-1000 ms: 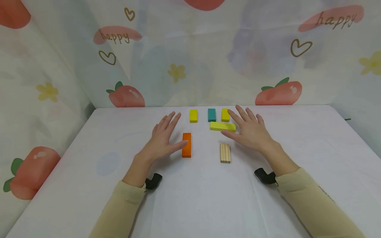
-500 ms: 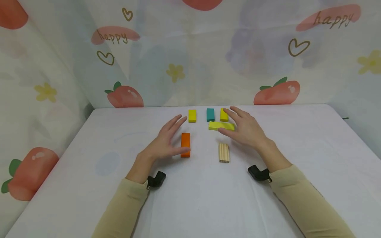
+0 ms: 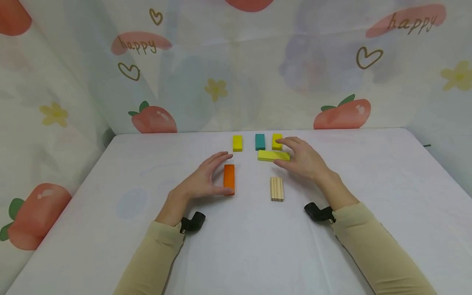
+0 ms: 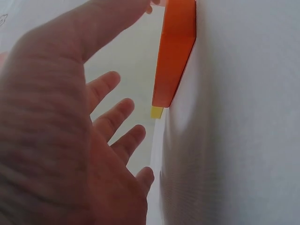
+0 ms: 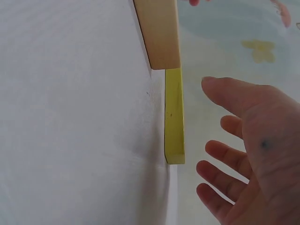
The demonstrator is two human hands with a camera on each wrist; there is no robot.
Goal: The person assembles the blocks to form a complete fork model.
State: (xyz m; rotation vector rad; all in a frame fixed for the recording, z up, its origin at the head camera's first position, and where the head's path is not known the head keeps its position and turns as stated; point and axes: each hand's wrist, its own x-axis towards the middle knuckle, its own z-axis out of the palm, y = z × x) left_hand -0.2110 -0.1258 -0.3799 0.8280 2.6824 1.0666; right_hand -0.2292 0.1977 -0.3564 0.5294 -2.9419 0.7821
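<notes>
An orange block [image 3: 229,177] lies lengthwise on a white-covered bench [image 3: 250,250], its short ends facing toward and away from the person. The left hand [image 3: 199,179] is beside it, thumb held wide of the gently bent fingers, grasping nothing; the thumb tip overlaps the block's near end in the head view, though whether it touches cannot be told. Farther back and to the right, a long yellow block [image 3: 271,155] lies crosswise. The right hand [image 3: 306,159] is at its right end, fingers loosely bent and thumb spread away from them, also holding nothing; the right wrist view shows a gap between this hand and the block. Just behind the long block lies a short yellow block [image 3: 275,144], partly covered by a fingertip in the head view, with a teal block [image 3: 259,142] to its left and another yellow block [image 3: 237,143] farther left. Nearer the person, a striped bare-wood block [image 3: 277,189] lies between the hands. Beige sleeves [image 3: 155,258] cover both forearms. Beyond the bench hangs a pale backdrop [image 3: 254,61] printed with red fruit, yellow flowers, hearts and the word "happy".
</notes>
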